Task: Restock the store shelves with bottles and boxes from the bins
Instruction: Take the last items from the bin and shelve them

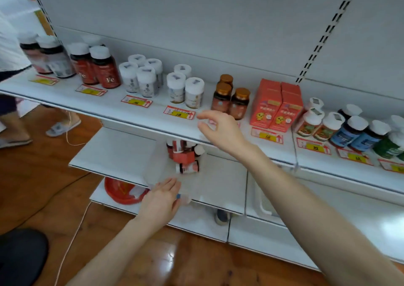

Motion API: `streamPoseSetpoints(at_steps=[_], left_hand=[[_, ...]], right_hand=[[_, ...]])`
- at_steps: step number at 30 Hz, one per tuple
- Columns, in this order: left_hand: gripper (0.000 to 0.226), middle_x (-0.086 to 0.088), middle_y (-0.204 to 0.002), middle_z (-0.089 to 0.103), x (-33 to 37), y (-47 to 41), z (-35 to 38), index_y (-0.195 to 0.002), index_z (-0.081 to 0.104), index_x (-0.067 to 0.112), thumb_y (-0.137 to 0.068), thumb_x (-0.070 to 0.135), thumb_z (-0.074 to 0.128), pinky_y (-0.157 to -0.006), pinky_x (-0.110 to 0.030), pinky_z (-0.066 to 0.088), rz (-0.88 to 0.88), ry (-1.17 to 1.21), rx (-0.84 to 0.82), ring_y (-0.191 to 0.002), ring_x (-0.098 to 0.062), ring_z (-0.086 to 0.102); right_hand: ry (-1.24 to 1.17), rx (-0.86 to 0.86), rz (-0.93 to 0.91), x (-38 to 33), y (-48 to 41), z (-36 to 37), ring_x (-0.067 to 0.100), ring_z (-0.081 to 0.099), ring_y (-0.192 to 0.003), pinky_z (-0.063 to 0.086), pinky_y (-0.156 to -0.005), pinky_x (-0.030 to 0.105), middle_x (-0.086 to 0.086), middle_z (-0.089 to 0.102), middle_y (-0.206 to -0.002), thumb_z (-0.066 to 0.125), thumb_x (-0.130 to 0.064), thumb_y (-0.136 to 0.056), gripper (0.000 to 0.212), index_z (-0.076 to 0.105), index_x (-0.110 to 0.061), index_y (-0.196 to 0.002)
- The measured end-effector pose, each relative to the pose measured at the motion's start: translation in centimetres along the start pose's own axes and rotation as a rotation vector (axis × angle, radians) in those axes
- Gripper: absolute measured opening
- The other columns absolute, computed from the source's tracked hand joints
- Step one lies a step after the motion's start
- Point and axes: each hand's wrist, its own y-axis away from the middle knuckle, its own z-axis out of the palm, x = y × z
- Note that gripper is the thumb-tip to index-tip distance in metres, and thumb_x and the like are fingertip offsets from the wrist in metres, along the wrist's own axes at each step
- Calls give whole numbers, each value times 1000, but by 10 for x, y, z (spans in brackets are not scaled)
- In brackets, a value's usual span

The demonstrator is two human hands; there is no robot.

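Right hand [220,130] loosely open, left hand [161,198] gripping bin [153,167]

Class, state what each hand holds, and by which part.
Left hand grips the clear bin by its near rim; right hand holds nothing.
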Motion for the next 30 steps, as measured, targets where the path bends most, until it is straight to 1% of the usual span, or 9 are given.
streamPoseSetpoints(at_steps=[3, 8, 13, 18, 20, 22, 25, 28, 30], left_hand=[[36, -9, -89, 73, -46, 25, 0, -86, 74, 5, -62, 32, 72, -64, -32, 56, 16, 7, -49, -81, -21, 71], [52, -9, -87, 73, -95, 52, 3, -83, 73, 8, -36, 20, 92, -58, -31, 56, -12, 86, -105, -76, -24, 71], [47, -16, -93, 71, -125, 43, 27, -91, 70, 2, -49, 10, 88, -61, -39, 56, -138, 204, -160, -81, -32, 69], [42, -28, -110, 63, -152, 15, 83, -107, 63, -9, -70, 9, 76, -79, -54, 50, -304, 316, -147, -102, -43, 61], [45, -28, -117, 60, -157, 0, 106, -114, 59, -10, -78, 16, 66, -86, -51, 48, -306, 323, -120, -109, -42, 58], [53, -20, -142, 41, -159, -16, 125, -136, 40, -3, -93, 27, 51, -106, -41, 35, -364, 320, -136, -133, -32, 38], [61, -6, -156, 13, -163, -33, 151, -147, 13, 9, -98, 36, 36, -115, -32, 16, -450, 352, -205, -144, -19, 10], [60, -4, -157, 7, -163, -39, 168, -148, 11, 11, -98, 36, 32, -114, -32, 21, -449, 368, -207, -144, -19, 10], [58, -3, -157, 4, -163, -38, 172, -148, 13, 11, -99, 36, 31, -113, -32, 21, -447, 372, -198, -143, -20, 12]], right_hand=[[-45, 30, 72, -20, 10, 46, 21, 57, -115, 35, -97, 22, 9, 66, -116, 58, -9, -87, 23, 67, -5, -107], [-23, -101, 191, -21, 26, 104, 25, 58, -107, 36, -87, 20, 10, 66, -113, 56, -8, -88, 24, 65, -5, -111], [-11, -160, 388, 23, 20, 149, 23, 60, -108, 42, -86, 23, 7, 67, -113, 58, -20, -90, 25, 64, -9, -112], [-14, -223, 565, 79, -9, 206, 26, 56, -107, 33, -75, 15, 14, 61, -117, 54, -19, -92, 32, 56, -4, -120], [-75, -208, 684, 105, -19, 237, 24, 55, -100, 35, -76, 20, 9, 58, -110, 54, -21, -91, 36, 51, -6, -124], [-164, -169, 810, 131, -30, 267, 19, 51, -94, 37, -78, 24, 3, 52, -104, 54, -25, -91, 39, 47, -10, -126], [-293, -64, 934, 167, -46, 301, 23, 55, -92, 46, -84, 38, 3, 53, -100, 52, -30, -91, 18, 51, -16, -101], [-430, 50, 1057, 193, -65, 321, 19, 53, -71, 46, -66, 31, 3, 55, -76, 55, -35, -90, 27, 50, -15, -72], [-499, 119, 1108, 206, -77, 332, 15, 50, -66, 48, -68, 31, -1, 52, -70, 57, -40, -87, 28, 53, -15, -76]])
